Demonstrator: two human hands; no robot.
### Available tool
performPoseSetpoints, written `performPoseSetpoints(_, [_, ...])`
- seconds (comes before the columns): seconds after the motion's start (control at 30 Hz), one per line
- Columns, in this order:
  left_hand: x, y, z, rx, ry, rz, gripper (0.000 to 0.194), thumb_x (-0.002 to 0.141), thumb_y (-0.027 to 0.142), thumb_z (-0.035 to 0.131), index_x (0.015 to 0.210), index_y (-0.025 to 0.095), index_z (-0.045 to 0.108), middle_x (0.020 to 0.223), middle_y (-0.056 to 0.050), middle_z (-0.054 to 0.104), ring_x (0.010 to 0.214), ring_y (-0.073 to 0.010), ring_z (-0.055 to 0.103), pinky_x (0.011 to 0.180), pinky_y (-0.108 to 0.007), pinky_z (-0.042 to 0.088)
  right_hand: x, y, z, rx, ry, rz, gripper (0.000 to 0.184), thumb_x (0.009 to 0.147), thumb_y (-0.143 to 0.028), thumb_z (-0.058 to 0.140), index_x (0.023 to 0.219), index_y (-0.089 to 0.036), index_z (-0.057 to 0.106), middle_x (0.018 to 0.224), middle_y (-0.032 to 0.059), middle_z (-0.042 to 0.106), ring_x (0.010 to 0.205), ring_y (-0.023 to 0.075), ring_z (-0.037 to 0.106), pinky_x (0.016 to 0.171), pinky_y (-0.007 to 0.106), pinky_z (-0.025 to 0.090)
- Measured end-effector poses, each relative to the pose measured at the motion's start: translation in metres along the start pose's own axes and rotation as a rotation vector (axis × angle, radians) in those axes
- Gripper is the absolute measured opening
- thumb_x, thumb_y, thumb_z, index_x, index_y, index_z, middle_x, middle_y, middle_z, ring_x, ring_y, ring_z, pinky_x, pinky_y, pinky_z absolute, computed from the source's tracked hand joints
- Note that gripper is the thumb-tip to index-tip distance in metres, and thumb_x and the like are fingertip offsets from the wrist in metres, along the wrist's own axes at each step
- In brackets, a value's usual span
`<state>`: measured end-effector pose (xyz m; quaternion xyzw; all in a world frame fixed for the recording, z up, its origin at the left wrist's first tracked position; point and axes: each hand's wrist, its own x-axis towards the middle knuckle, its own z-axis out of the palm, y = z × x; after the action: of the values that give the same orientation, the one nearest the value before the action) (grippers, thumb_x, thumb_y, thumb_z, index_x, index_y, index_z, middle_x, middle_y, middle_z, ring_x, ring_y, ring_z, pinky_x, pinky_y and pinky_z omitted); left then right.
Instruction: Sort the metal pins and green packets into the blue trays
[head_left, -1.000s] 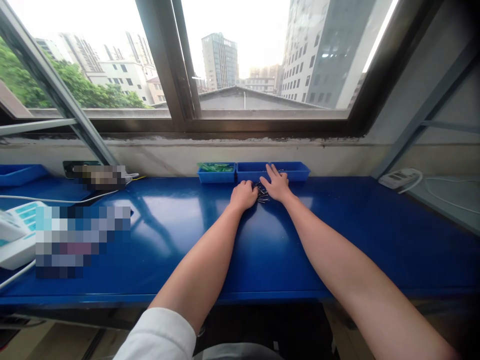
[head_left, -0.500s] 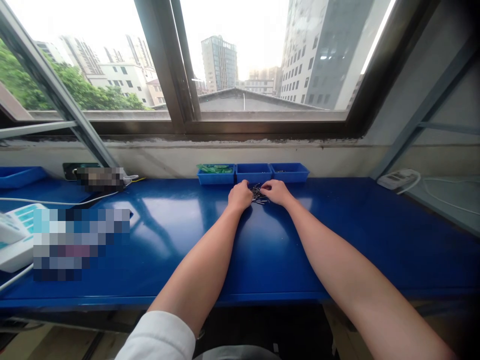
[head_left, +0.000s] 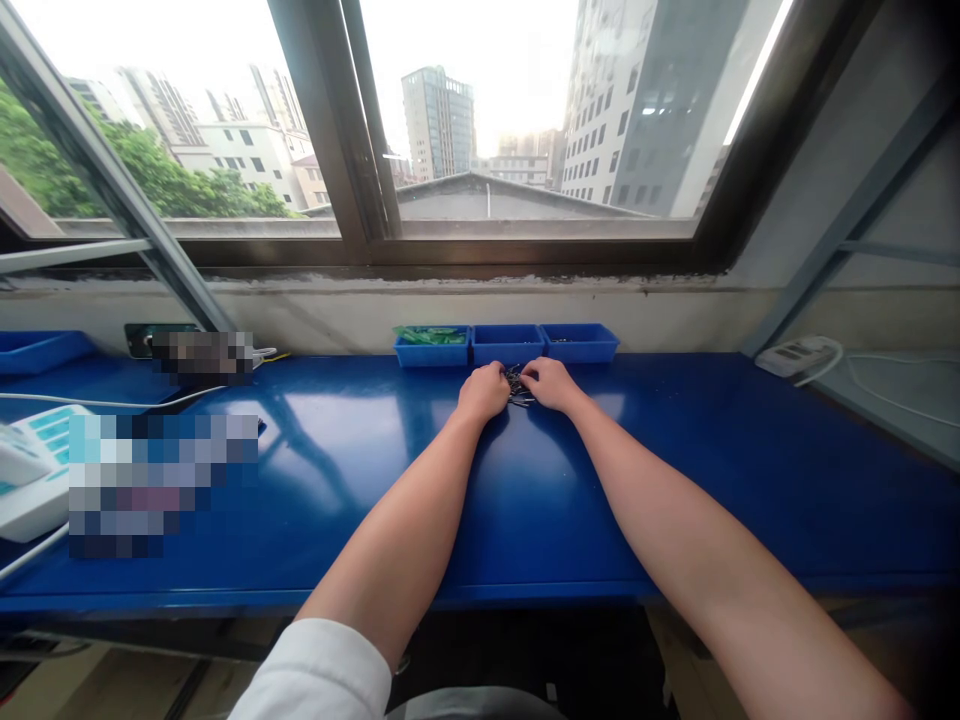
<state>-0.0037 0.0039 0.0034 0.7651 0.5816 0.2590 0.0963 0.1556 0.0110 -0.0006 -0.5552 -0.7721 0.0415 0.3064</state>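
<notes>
A small heap of thin dark metal pieces, which look like screws (head_left: 518,388), lies on the blue tabletop between my hands. On the heap's left edge rests my left hand (head_left: 484,390), its fingers curled down and partly hidden behind the knuckles. My right hand (head_left: 552,384) meets the heap from the other side, thumb and fingertips drawn together at the pieces. Whatever either hand pinches is too small or too covered to make out. Just beyond stand three blue bins: the left bin (head_left: 431,355) holds green items (head_left: 427,336), while the middle bin (head_left: 508,350) and right bin (head_left: 581,348) show little of their contents.
The blue table (head_left: 315,500) runs beneath a window. Blurred items (head_left: 165,480) and a white and teal object (head_left: 49,460) lie at left, with a white cable nearby. A power strip (head_left: 799,355) sits at the back right. Metal shelf posts (head_left: 142,220) flank the space.
My left hand has shifted very slightly right over the heap, covering a little more of it. The right hand stays almost in place.
</notes>
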Motion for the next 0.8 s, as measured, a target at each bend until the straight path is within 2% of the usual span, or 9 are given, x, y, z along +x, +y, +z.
performPoseSetpoints(0.17, [-0.0011, 0.0026, -0.0003, -0.037, 0.105, 0.132, 0.036, 0.089, 0.023, 0.037, 0.12, 0.018, 0.056, 0.12, -0.009, 0.06, 0.109, -0.0206, 0.056, 0.095, -0.029, 0.041, -0.0007, -0.0038, -0.002, 0.068, 0.055, 0.007, 0.023, 0.086, -0.025, 0.046, 0.082, -0.018, 0.067, 0.084, 0.0059, 0.068, 0.079, 0.0175, 0.06, 0.072, 0.027, 0.042])
performPoseSetpoints(0.3, [-0.0032, 0.0064, -0.0021, -0.036, 0.097, 0.238, 0.032, 0.091, 0.024, 0.036, 0.11, 0.022, 0.063, 0.107, -0.006, 0.066, 0.098, -0.0185, 0.059, 0.088, -0.027, 0.044, -0.002, -0.0081, -0.0049, 0.122, 0.077, 0.027, 0.028, 0.089, -0.029, 0.042, 0.078, -0.019, 0.065, 0.079, 0.0053, 0.069, 0.074, 0.017, 0.06, 0.068, 0.026, 0.041])
performPoseSetpoints(0.43, [-0.0046, 0.0084, -0.0052, -0.01, 0.08, 0.226, 0.03, 0.092, 0.026, 0.037, 0.103, 0.023, 0.065, 0.101, -0.005, 0.067, 0.093, -0.0186, 0.06, 0.082, -0.027, 0.045, -0.0012, -0.0098, -0.0054, 0.255, 0.161, 0.03, 0.023, 0.084, -0.031, 0.047, 0.077, -0.018, 0.065, 0.077, 0.0047, 0.069, 0.073, 0.0167, 0.061, 0.069, 0.027, 0.044])
performPoseSetpoints(0.63, [-0.0052, 0.0085, -0.0076, -0.006, 0.087, 0.198, 0.029, 0.092, 0.027, 0.037, 0.102, 0.023, 0.064, 0.1, -0.005, 0.068, 0.093, -0.0193, 0.061, 0.08, -0.027, 0.045, 0.0006, -0.0072, -0.0059, 0.599, 0.18, 0.08, 0.019, 0.07, -0.033, 0.062, 0.077, -0.016, 0.065, 0.073, 0.0038, 0.068, 0.069, 0.0169, 0.062, 0.068, 0.029, 0.049])
performPoseSetpoints(0.8, [-0.0051, 0.0087, -0.0064, -0.024, 0.132, 0.19, 0.028, 0.091, 0.03, 0.041, 0.11, 0.021, 0.06, 0.106, -0.007, 0.066, 0.098, -0.0196, 0.059, 0.084, -0.028, 0.044, 0.0027, -0.0055, -0.008, 0.694, 0.234, 0.126, 0.02, 0.067, -0.034, 0.062, 0.076, -0.016, 0.065, 0.073, 0.0044, 0.068, 0.07, 0.0179, 0.062, 0.068, 0.03, 0.049])
